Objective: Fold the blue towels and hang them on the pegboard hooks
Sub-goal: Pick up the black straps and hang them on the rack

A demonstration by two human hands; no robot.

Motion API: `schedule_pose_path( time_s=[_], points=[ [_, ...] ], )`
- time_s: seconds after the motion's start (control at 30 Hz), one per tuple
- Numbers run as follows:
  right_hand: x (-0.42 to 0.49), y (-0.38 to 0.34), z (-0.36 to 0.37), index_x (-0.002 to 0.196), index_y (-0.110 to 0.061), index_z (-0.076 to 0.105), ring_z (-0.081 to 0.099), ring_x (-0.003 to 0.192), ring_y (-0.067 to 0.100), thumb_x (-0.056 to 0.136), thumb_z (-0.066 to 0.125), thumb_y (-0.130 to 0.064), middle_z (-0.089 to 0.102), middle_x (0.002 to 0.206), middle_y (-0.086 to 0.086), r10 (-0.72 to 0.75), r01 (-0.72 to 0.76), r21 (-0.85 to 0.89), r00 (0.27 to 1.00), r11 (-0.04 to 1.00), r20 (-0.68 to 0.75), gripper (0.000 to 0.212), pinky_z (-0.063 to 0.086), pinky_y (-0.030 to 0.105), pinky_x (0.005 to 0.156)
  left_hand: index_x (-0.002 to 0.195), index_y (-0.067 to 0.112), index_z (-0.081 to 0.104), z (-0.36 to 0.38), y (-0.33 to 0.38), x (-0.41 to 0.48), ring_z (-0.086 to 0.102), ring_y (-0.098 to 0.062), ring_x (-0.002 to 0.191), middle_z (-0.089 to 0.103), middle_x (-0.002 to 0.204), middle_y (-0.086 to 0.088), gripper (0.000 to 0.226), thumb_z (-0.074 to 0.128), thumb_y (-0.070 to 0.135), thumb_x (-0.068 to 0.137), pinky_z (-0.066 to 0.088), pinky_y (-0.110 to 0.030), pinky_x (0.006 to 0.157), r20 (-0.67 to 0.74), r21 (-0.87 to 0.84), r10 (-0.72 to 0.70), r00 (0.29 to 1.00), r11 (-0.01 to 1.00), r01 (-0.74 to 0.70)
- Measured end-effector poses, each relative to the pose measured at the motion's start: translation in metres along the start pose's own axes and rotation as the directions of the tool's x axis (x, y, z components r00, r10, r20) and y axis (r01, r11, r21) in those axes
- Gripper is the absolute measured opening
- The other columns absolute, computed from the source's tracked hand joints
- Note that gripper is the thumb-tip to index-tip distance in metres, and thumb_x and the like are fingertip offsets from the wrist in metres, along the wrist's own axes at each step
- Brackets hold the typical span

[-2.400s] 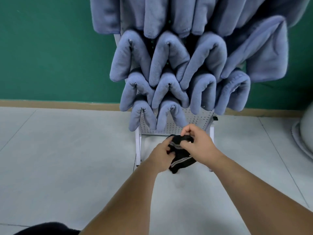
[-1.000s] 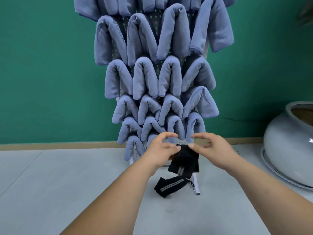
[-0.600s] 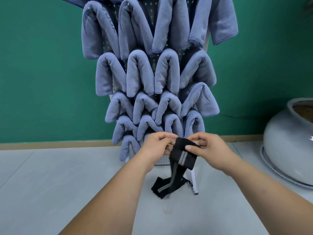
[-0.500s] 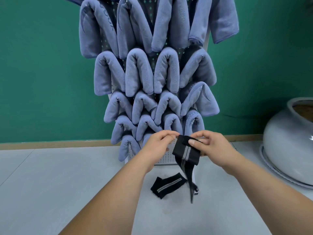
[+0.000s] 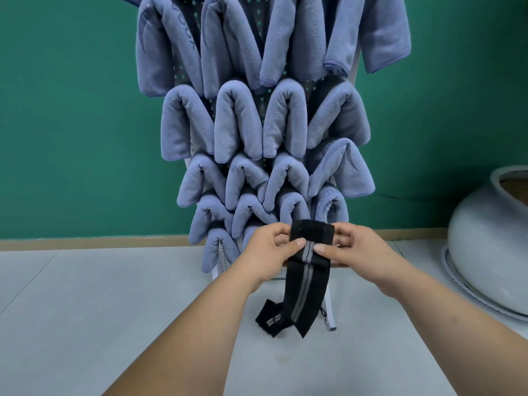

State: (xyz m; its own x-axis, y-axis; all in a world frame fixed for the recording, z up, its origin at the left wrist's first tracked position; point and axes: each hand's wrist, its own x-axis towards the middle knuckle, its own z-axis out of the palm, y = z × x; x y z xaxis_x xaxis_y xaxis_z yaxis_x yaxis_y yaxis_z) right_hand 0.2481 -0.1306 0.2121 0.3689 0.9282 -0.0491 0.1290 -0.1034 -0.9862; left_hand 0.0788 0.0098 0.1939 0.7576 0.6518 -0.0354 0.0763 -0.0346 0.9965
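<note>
Several folded blue towels point(image 5: 238, 124) hang in rows on the hooks of a white pegboard stand point(image 5: 278, 271) against the green wall. In front of its lower part, my left hand point(image 5: 270, 251) and my right hand point(image 5: 350, 248) pinch the top of a black strap with a grey stripe point(image 5: 308, 270) from either side. The strap hangs down flat, and its lower end reaches close to the floor. A second black striped piece point(image 5: 271, 318) lies on the floor just below.
A large pale ceramic pot point(image 5: 491, 238) stands on the floor at the right. The pale tiled floor point(image 5: 100, 310) stretches to the left and front. A wooden skirting runs along the foot of the green wall point(image 5: 71, 110).
The black strap has unrolled and now hangs straight from both hands, which have shifted to hold its top edge. The view has tilted up from the floor to the pegboard.
</note>
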Motion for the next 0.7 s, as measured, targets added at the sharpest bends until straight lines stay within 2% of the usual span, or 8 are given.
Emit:
schedule_pose_path(
  time_s=[0.07, 0.17, 0.3, 0.37, 0.43, 0.53, 0.63, 0.7],
  points=[
    [-0.001, 0.0, 0.0, 0.118, -0.014, 0.073, 0.079, 0.097, 0.028, 0.092, 0.081, -0.01, 0.08, 0.098, 0.009, 0.02, -0.02, -0.018, 0.999, 1.0, 0.026, 0.028, 0.063, 0.042, 0.092, 0.115, 0.014, 0.072, -0.002, 0.0, 0.0, 0.078, -0.022, 0.097, 0.08, 0.105, -0.006, 0.02, 0.076, 0.02, 0.097, 0.062, -0.036, 0.089, -0.046, -0.006, 0.019, 0.999, 1.0, -0.019],
    [0.0, 0.001, 0.002, 0.117, -0.012, 0.074, 0.078, 0.098, 0.031, 0.093, 0.079, -0.008, 0.08, 0.1, 0.012, 0.013, -0.013, -0.005, 1.0, 1.0, -0.005, 0.025, 0.063, 0.047, 0.092, 0.116, 0.016, 0.072, -0.002, 0.0, -0.002, 0.078, -0.021, 0.1, 0.08, 0.106, -0.004, 0.022, 0.077, 0.024, 0.097, 0.061, -0.039, 0.095, -0.053, -0.016, 0.012, 0.999, 1.0, -0.013],
    [0.002, 0.002, 0.004, 0.115, -0.012, 0.074, 0.077, 0.1, 0.036, 0.093, 0.078, -0.006, 0.079, 0.103, 0.017, -0.026, 0.031, 0.064, 0.997, 0.997, -0.067, 0.023, 0.063, 0.052, 0.092, 0.119, 0.019, 0.071, -0.002, -0.002, -0.004, 0.077, -0.025, 0.103, 0.081, 0.106, -0.005, 0.037, 0.068, 0.051, 0.099, 0.058, -0.045, 0.103, 0.053, 0.031, -0.129, 0.99, 0.991, 0.128],
    [0.003, 0.002, 0.004, 0.113, -0.012, 0.075, 0.078, 0.095, 0.036, 0.092, 0.078, -0.004, 0.079, 0.098, 0.018, -0.064, 0.069, 0.03, 0.989, 0.997, -0.137, 0.023, 0.064, 0.052, 0.089, 0.116, 0.018, 0.072, -0.002, -0.002, -0.005, 0.077, -0.027, 0.103, 0.081, 0.105, -0.007, 0.037, 0.067, 0.051, 0.099, 0.058, -0.046, 0.102, 0.059, 0.041, -0.156, 0.986, 0.987, 0.153],
    [0.004, 0.003, 0.003, 0.11, -0.015, 0.075, 0.076, 0.085, 0.032, 0.09, 0.08, -0.003, 0.077, 0.096, 0.017, -0.117, 0.112, -0.038, 0.972, 0.993, -0.202, 0.024, 0.065, 0.048, 0.087, 0.118, 0.018, 0.07, -0.002, -0.003, -0.003, 0.078, -0.026, 0.098, 0.081, 0.105, -0.007, 0.034, 0.069, 0.046, 0.099, 0.06, -0.045, 0.099, 0.018, 0.014, -0.166, 0.986, 0.986, 0.166],
    [0.005, 0.006, 0.0, 0.103, -0.026, 0.076, 0.071, 0.077, 0.017, 0.087, 0.084, -0.006, 0.077, 0.089, -0.003, -0.239, 0.172, -0.259, 0.938, 0.95, -0.253, 0.027, 0.062, 0.037, 0.083, 0.123, 0.018, 0.069, -0.002, 0.003, -0.003, 0.074, -0.018, 0.087, 0.078, 0.103, -0.003, 0.03, 0.063, 0.041, 0.104, 0.063, -0.036, 0.085, 0.007, -0.12, -0.213, 0.977, 0.97, 0.213],
    [0.005, 0.008, -0.001, 0.099, -0.033, 0.076, 0.073, 0.084, 0.009, 0.085, 0.084, -0.003, 0.077, 0.091, -0.013, -0.323, 0.208, -0.414, 0.919, 0.886, -0.229, 0.034, 0.059, 0.03, 0.084, 0.124, 0.019, 0.071, -0.004, 0.009, -0.003, 0.075, -0.023, 0.101, 0.079, 0.112, -0.007, 0.046, 0.052, 0.056, 0.105, 0.06, -0.044, 0.093, 0.059, -0.288, -0.293, 0.954, 0.91, 0.297],
    [0.005, 0.012, 0.0, 0.095, -0.035, 0.078, 0.072, 0.088, 0.011, 0.082, 0.084, 0.002, 0.076, 0.095, -0.013, -0.358, 0.241, -0.451, 0.913, 0.859, -0.193, 0.04, 0.06, 0.032, 0.085, 0.124, 0.02, 0.072, -0.004, 0.01, -0.003, 0.075, -0.022, 0.105, 0.079, 0.115, -0.007, 0.047, 0.057, 0.059, 0.102, 0.059, -0.045, 0.096, 0.064, -0.296, -0.291, 0.955, 0.908, 0.297]
  ],
)
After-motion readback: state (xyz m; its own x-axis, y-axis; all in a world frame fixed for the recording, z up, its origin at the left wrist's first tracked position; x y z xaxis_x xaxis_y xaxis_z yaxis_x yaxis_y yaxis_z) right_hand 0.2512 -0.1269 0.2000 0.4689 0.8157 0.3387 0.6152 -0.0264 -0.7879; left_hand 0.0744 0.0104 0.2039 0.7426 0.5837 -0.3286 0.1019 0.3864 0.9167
